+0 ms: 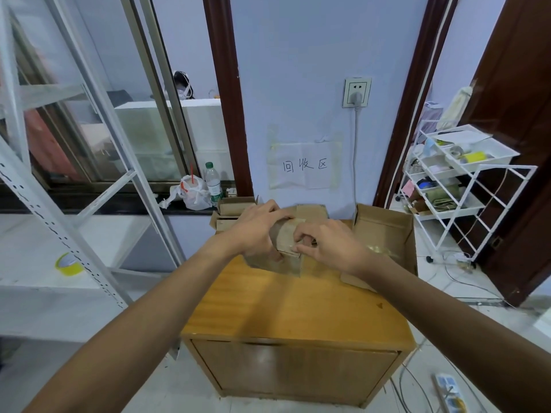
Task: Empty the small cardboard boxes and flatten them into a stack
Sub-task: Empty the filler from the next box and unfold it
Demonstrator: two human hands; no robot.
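A small taped cardboard box point(284, 257) sits on the wooden cabinet top point(298, 305), near its back edge. My left hand point(256, 231) grips the box from the left, fingers curled over its top. My right hand point(328, 245) pinches the tape on the box's top edge. Behind it stands another small box point(311, 213), partly hidden. A stack of small boxes point(232, 211) with open flaps sits at the cabinet's back left corner. A larger open cardboard box point(384, 231) stands at the right, its flaps up.
A white metal shelf frame point(89, 180) holding a yellow tape roll point(68, 265) stands on the left. A white wire trolley point(459, 186) full of items is on the right. Cables and a power strip point(450, 391) lie on the floor. A bottle point(213, 183) and plastic bag point(192, 193) sit on the sill.
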